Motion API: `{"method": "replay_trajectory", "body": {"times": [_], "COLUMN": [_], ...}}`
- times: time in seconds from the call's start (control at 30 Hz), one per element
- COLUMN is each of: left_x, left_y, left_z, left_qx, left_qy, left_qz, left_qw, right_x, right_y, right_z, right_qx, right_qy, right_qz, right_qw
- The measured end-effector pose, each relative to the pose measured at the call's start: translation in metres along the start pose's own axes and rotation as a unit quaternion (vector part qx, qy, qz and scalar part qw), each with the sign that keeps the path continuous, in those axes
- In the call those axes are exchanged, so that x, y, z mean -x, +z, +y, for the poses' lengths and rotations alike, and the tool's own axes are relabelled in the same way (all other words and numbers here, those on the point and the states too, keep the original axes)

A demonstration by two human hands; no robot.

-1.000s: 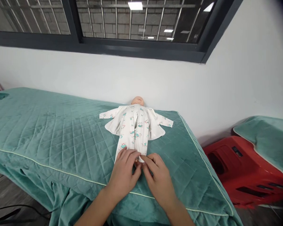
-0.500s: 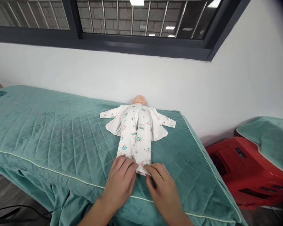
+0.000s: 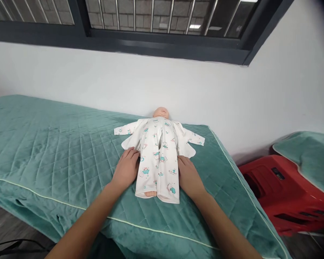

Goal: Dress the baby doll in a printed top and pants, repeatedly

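Observation:
A baby doll (image 3: 161, 112) lies on its back, its head toward the wall. It wears a white printed baby top (image 3: 127, 129) with sleeves spread out and flaps opened to both sides. White printed baby trousers (image 3: 158, 169) cover its front and legs. A bit of the doll's foot shows at one trouser hem. My left hand (image 3: 126, 167) is closed at the left edge of the trousers, just below the flap. At the opposite edge, my right hand (image 3: 190, 176) is closed on the cloth. Both thumbs and some fingertips are hidden.
The doll rests on a bed with a green quilted cover (image 3: 70, 162), close to a white wall. Above is a dark window frame (image 3: 162, 43). Red plastic stools (image 3: 291, 190) stand at the right under another green cloth (image 3: 307, 154). A black cable lies at lower left.
Both hands have left the trouser hem and moved up to the two sides of the trousers. The hem now lies flat and part of a foot shows. My view has shifted slightly.

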State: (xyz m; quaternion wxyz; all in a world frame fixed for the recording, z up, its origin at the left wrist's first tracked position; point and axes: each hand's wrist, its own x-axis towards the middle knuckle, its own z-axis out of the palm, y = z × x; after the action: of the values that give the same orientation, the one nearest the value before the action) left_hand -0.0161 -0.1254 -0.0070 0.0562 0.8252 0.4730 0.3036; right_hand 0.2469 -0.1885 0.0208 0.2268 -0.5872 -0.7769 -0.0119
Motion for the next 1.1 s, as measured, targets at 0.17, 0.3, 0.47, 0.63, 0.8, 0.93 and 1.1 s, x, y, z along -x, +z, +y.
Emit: {"method": "replay_trajectory", "body": {"times": [0.17,0.3,0.47,0.63,0.8,0.93,1.1], "left_x": [-0.009,-0.006,-0.019,-0.054,-0.068,-0.065,-0.078], "left_y": [-0.003,-0.005,-0.004,-0.005,0.001,0.0,-0.026], "left_z": [0.006,0.01,-0.017,-0.057,-0.068,-0.068,-0.037], "left_qx": [-0.1,-0.105,-0.027,-0.069,-0.104,-0.052,0.167], "left_qy": [-0.017,-0.03,-0.076,-0.241,-0.27,-0.265,-0.279], "left_qz": [-0.041,-0.041,0.012,0.052,0.001,0.008,0.103], "left_qw": [0.994,0.993,0.997,0.967,0.957,0.963,0.94], "right_x": [-0.009,-0.004,-0.013,-0.042,-0.051,-0.05,-0.071], "right_y": [0.002,0.0,0.003,-0.001,0.001,0.004,-0.016], "right_z": [-0.002,-0.006,0.012,0.077,0.107,0.097,0.069], "right_qx": [0.062,0.055,-0.04,-0.032,0.107,0.008,-0.279], "right_qy": [-0.001,0.013,0.043,0.205,0.332,0.37,0.373], "right_qz": [-0.024,-0.025,0.001,0.128,0.055,0.028,0.153], "right_qw": [0.998,0.998,0.998,0.97,0.935,0.929,0.872]}}
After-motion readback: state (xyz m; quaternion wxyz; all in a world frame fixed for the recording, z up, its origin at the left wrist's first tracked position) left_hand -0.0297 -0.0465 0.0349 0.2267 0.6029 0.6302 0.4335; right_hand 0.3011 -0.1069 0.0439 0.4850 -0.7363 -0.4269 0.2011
